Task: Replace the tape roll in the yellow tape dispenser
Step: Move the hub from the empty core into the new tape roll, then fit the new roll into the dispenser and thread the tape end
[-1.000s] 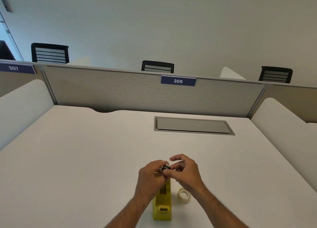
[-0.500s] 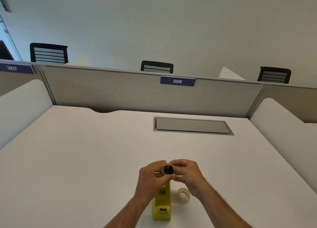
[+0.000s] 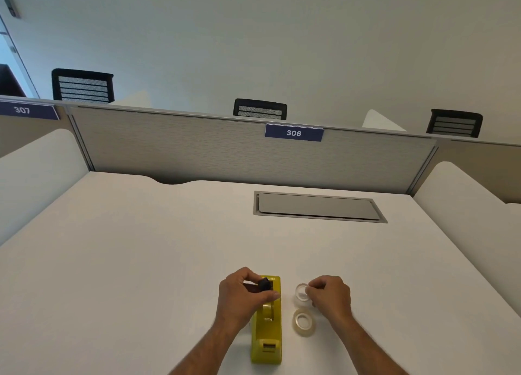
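yellow tape dispenser (image 3: 266, 329) sits lengthwise on the white desk (image 3: 127, 261) near the front edge, cutter end toward the person, w/ what looks like a bit of clear roll in its cradle, partly hidden by the thumb. left hand (image 3: 242, 297) is over the dispenser's far end, fingers closed round a small black spindle (image 3: 264, 284), pinched betw thumb and fingertips just above the yellow body; can't tell if the spindle touches the dispenser. right hand (image 3: 329, 295) is off to the right of the dispenser, apart from the left, fingertips pinched on a clear tape roll (image 3: 301, 293) held tilted on edge, at or just above the desk, can't tell which. a second clear tape roll (image 3: 304, 321) lies flat on the desk just nearer the person, right beside the dispenser and close under the held roll, not clearly touching either. both forearms come in from the bottom edge. farther back on the desk there's a grey recessed cable hatch (image 3: 318, 207), lid shut. behind it a grey partition (image 3: 197, 149) w/ a blue tag reading 306 (image 3: 293, 133), another tag 307 (image 3: 22, 110) at left. black mesh chair backs (image 3: 83, 87) show above the partition, well away from the work
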Demonstrator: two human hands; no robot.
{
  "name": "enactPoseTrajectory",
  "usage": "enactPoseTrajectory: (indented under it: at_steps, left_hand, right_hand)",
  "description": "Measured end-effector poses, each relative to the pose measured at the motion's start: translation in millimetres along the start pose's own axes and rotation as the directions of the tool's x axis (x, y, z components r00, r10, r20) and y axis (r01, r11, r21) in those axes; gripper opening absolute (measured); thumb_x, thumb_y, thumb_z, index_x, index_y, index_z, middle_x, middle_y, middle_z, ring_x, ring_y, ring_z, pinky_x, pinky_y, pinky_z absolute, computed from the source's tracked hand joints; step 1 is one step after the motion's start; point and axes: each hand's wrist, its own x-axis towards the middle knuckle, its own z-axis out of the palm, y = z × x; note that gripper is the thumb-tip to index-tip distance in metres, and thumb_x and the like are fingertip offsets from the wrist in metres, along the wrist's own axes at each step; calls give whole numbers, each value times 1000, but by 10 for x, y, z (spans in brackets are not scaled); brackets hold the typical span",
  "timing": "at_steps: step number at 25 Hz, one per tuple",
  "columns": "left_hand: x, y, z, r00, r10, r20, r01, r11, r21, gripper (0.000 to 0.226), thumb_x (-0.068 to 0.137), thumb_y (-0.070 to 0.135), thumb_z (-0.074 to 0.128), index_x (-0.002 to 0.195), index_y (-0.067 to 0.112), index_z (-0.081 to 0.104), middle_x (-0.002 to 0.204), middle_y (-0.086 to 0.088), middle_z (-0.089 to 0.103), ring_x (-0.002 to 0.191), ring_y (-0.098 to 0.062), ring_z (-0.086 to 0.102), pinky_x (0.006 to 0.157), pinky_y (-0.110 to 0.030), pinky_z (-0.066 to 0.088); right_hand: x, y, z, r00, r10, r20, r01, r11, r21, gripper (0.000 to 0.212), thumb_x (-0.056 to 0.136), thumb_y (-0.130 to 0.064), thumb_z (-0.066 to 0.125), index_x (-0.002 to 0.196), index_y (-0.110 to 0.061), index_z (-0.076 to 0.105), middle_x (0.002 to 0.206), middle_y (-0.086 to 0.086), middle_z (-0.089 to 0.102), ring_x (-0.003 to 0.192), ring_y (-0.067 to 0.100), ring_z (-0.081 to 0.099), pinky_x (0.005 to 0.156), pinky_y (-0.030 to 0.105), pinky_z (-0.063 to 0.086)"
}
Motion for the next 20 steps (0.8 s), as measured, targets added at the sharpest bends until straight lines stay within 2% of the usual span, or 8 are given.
enactPoseTrajectory:
  at_steps: [2,6,8,11,14,16,18,20]
  left_hand:
    - [-3,5,11,1000,-10,25,9,999,40,44,45,29,100,75,22,69,73,12,76,66,-1,73,52,-11,52]
    - [2,7,14,999,-19,49,14,996,93,47,45,34,100,76,23,66,80,12,74,68,3,72,56,-12,53]
    - [8,6,8,998,-21,58,15,995,103,47,45,34,100,76,23,65,80,12,74,68,3,71,54,-10,52]
    - [4,20,-4,998,-13,67,4,991,136,47,46,37,99,76,24,65,80,13,73,69,5,70,52,-8,51]
    - [-2,25,-5,997,-3,83,-10,987,161,47,46,37,98,75,25,63,80,11,72,69,3,71,55,-10,53]
    - [-13,37,8,996,1,92,-18,982,186,47,47,39,98,75,27,62,81,13,72,71,-1,72,59,-12,53]
    - [-22,50,17,995,2,99,-22,979,203,47,48,41,97,76,28,62,82,14,71,72,-3,72,62,-13,54]
    - [-23,52,14,995,-1,102,-19,980,199,48,46,41,98,75,28,62,80,14,72,71,0,71,62,-14,54]
  right_hand:
    - [17,65,-2,999,39,-4,-39,996,-75,15,75,-10,71,64,-21,74,64,-6,73,74,22,73,73,32,59]
    - [46,126,15,996,89,-3,-89,995,-47,11,75,-13,73,65,-16,74,64,-1,73,75,25,73,74,33,59]
    - [40,112,6,997,78,-13,-78,996,-34,10,74,-21,78,67,-15,73,67,-1,73,74,24,71,73,33,57]
    - [-15,102,0,998,25,-55,-29,997,-73,25,69,-36,79,66,-18,64,66,-5,68,66,17,65,68,34,56]
    - [-125,90,64,997,-35,72,52,965,-258,48,54,-65,74,68,-24,52,68,-7,63,60,7,56,51,25,42]
    - [-197,79,131,989,-33,145,86,923,-376,61,45,-77,70,74,-28,49,73,-12,60,62,5,53,52,21,37]
    - [-241,84,181,983,-26,184,109,886,-452,63,45,-76,72,82,-31,49,77,-15,59,67,7,55,56,20,43]
    - [-264,97,194,980,-29,198,118,883,-454,57,50,-68,77,85,-31,49,80,-15,60,70,7,57,58,18,46]
